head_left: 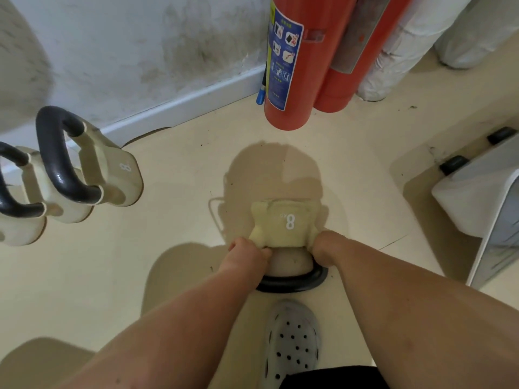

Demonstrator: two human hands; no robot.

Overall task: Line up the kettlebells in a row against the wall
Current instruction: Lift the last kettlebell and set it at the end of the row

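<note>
A cream kettlebell (283, 224) marked 8 hangs in front of me, tilted, its black handle (295, 282) nearest to me. My left hand (247, 255) grips the left side where handle meets body. My right hand (327, 249) grips the right side. Two more cream kettlebells stand side by side at the left near the wall: one marked 8 (112, 169) and another (25, 217) partly cut off by the frame edge. Both have black handles.
Two red fire extinguishers (297, 80) stand against the white baseboard (182, 105) at the back. White rolls (398, 57) lean behind them. A grey-white appliance (483, 203) sits at the right. My grey clog (292, 341) is on the beige floor below the kettlebell.
</note>
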